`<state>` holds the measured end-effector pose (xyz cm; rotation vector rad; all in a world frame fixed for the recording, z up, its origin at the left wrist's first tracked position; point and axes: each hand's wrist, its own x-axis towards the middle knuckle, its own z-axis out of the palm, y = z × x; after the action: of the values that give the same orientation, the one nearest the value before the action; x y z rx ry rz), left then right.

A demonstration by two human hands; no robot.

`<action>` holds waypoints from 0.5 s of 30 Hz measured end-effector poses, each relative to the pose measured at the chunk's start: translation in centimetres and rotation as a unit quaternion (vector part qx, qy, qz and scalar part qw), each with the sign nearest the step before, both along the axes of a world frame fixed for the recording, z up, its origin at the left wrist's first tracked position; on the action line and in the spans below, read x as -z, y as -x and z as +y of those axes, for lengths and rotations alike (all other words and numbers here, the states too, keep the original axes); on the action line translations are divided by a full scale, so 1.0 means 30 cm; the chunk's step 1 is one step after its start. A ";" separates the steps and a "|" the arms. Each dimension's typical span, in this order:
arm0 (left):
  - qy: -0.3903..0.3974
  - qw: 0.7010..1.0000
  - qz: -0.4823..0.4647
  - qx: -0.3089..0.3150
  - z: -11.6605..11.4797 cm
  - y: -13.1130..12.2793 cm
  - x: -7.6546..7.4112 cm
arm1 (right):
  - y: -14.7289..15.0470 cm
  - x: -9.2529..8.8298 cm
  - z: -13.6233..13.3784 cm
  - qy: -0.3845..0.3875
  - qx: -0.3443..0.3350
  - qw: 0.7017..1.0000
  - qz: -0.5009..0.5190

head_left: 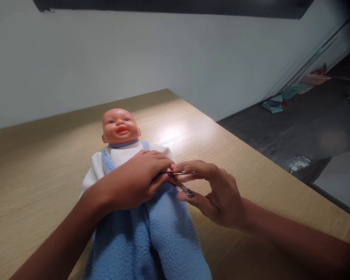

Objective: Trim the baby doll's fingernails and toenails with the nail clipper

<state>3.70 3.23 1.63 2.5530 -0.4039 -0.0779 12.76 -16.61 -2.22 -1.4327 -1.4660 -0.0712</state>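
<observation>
A baby doll (121,126) in a white top and fuzzy blue overalls lies face up on the wooden table. Across its chest reaches my left hand (140,177), its fingers closed round the doll's small hand (172,177), which is mostly covered. My right hand (218,190) holds metal nail clippers (184,184) between thumb and fingers, the lever spread from the body. The jaws of the clippers are at the fingertips of the doll's hand. Whether they touch a finger I cannot tell.
The pale wooden table (41,167) extends behind the doll to a grey wall (151,54). Its right edge drops to a dark floor (259,132). Against the wall on the floor stand a pink basin (315,79) and a light blue dustpan-like item (272,105).
</observation>
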 end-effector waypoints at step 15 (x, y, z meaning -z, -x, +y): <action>0.026 0.999 -0.027 -0.011 -0.001 -0.004 0.002 | -0.030 0.009 0.045 0.026 0.029 0.880 0.473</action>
<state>3.82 3.21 1.56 2.5117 -0.3925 0.0110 13.67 -15.26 -2.49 -1.2576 -0.6090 0.5668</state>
